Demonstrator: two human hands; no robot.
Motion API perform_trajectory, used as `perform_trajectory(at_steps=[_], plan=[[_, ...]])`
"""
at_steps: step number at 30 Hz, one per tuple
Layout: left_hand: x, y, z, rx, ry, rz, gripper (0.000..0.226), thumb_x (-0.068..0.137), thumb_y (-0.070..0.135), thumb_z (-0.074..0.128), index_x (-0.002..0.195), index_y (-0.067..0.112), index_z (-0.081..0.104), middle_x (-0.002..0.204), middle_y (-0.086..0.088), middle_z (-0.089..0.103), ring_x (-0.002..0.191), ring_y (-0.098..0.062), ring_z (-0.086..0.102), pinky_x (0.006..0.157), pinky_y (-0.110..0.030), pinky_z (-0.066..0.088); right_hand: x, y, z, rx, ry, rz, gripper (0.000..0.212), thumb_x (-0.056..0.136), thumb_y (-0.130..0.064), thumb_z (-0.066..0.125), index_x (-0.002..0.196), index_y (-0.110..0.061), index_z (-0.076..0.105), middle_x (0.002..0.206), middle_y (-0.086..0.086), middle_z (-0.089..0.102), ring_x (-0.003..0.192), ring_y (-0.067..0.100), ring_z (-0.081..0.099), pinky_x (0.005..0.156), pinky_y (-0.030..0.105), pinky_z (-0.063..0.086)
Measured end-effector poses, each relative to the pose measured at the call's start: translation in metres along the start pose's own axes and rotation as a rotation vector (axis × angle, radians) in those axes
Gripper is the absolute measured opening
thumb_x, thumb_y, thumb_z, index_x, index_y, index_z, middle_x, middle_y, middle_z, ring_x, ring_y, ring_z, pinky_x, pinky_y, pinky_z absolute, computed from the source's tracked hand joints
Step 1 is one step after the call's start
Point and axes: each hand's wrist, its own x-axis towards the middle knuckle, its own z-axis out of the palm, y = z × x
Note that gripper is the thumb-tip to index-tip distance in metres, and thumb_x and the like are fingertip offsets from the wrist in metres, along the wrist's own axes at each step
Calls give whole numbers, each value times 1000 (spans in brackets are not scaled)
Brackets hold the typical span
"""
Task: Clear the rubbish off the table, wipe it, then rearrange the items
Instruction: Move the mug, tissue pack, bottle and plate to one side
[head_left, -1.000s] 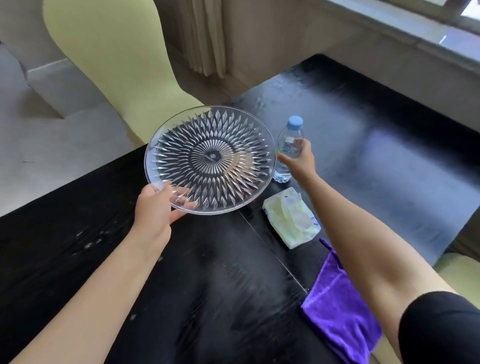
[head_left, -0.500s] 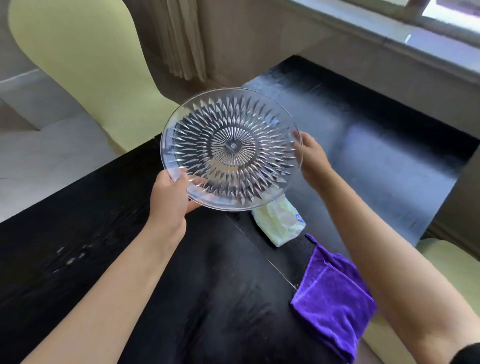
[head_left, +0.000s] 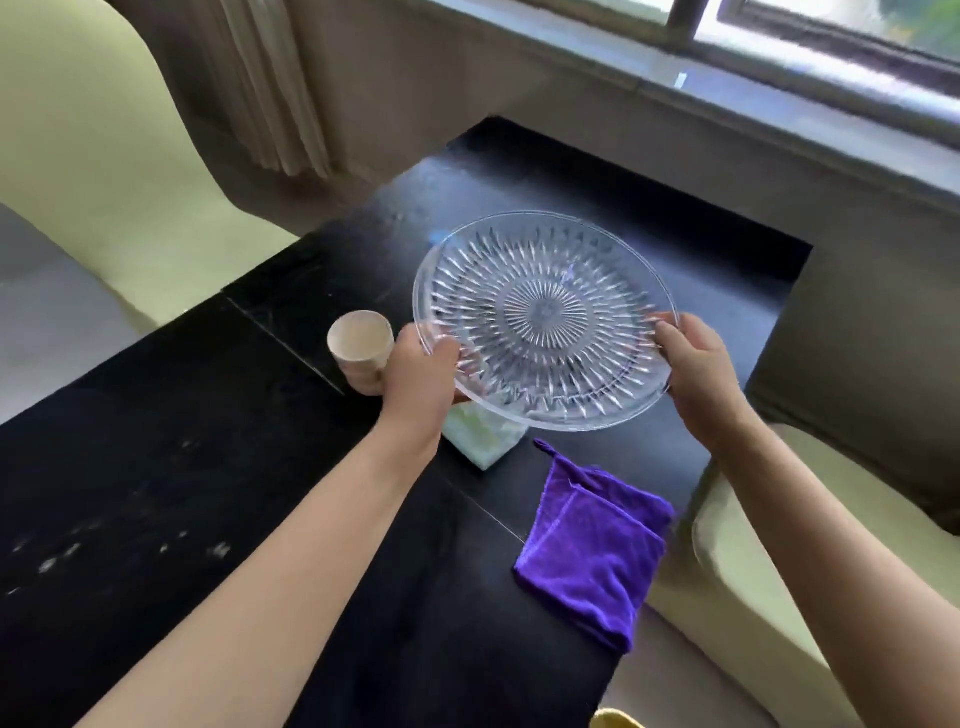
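I hold a round clear glass plate (head_left: 545, 317) with a cut sunburst pattern above the black table (head_left: 208, 467). My left hand (head_left: 421, 374) grips its left rim and my right hand (head_left: 696, 369) grips its right rim. A pale green tissue pack (head_left: 483, 441) lies on the table, partly hidden under the plate. A folded purple cloth (head_left: 597, 551) lies near the table's right edge. A paper cup (head_left: 361, 345) stands upright just left of my left hand. The water bottle is not visible.
A pale green chair (head_left: 104, 182) stands at the table's far left side. Another pale seat (head_left: 831, 571) is close on the right. A window sill (head_left: 779, 104) and a curtain (head_left: 270, 88) lie beyond the table's far end.
The plate has moved right, over the middle of the table. My right hand has taken its right rim. The view shifted and the paper cup came into sight; the bottle is out of sight.
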Motion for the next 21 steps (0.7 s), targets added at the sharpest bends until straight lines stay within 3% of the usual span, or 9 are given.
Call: perform_trajectory(at_steps=[3, 5, 7, 10, 13, 15, 18, 21], plan=[[-3, -16, 26, 46, -153, -25, 29, 87, 8, 52, 116, 8, 55, 114, -12, 66, 102, -28, 64, 88, -44, 54, -5, 28, -27, 43, 96, 46, 20, 92, -5, 42, 88, -8, 62, 74, 4, 60, 67, 13, 55, 63, 24, 45], [-4, -27, 41, -2, -295, -51, 30, 89, 6, 51, 118, 7, 55, 108, -12, 67, 86, -21, 68, 69, -30, 59, -3, 48, -42, 51, 155, 89, 18, 92, -6, 43, 87, -6, 61, 70, 7, 56, 63, 15, 51, 56, 25, 43], [-3, -37, 54, -2, -363, -96, 32, 90, 5, 50, 121, 8, 54, 98, -12, 67, 72, -17, 65, 60, -25, 58, 2, 67, -52, 32, 222, 128, 11, 92, -8, 43, 90, -7, 55, 69, 9, 47, 64, 22, 43, 55, 30, 34], [3, -62, 72, 62, -378, -166, 36, 90, 6, 50, 125, 7, 50, 93, -13, 61, 69, -19, 59, 67, -32, 58, 8, 95, -60, 11, 286, 171, 12, 91, -7, 41, 84, -8, 52, 71, 10, 42, 68, 22, 39, 57, 31, 31], [2, -99, 79, 200, -381, -232, 36, 89, 8, 51, 125, 5, 48, 89, -8, 57, 72, -19, 58, 70, -34, 56, 15, 116, -57, 49, 357, 249, 25, 88, 0, 36, 69, -8, 50, 57, 5, 44, 48, 15, 43, 42, 22, 37], [-2, -126, 75, 450, -407, -222, 37, 87, 13, 53, 124, 8, 52, 98, -9, 61, 86, -24, 61, 86, -39, 53, 23, 128, -53, 83, 398, 311, 24, 89, 1, 33, 72, -7, 48, 54, 2, 45, 45, 14, 47, 35, 18, 38], [-12, -162, 61, 883, -472, -200, 43, 85, 20, 53, 128, 14, 50, 123, -10, 57, 113, -26, 55, 97, -34, 44, 33, 144, -46, 56, 443, 365, 20, 91, -4, 31, 77, -14, 42, 68, 1, 41, 59, 14, 44, 43, 23, 40], [-23, -184, 55, 992, -471, -206, 52, 83, 22, 56, 132, 13, 43, 131, -13, 45, 120, -29, 47, 101, -36, 41, 40, 156, -41, -27, 492, 350, 22, 90, -3, 32, 75, -15, 41, 69, -1, 39, 58, 11, 40, 32, 10, 34]])
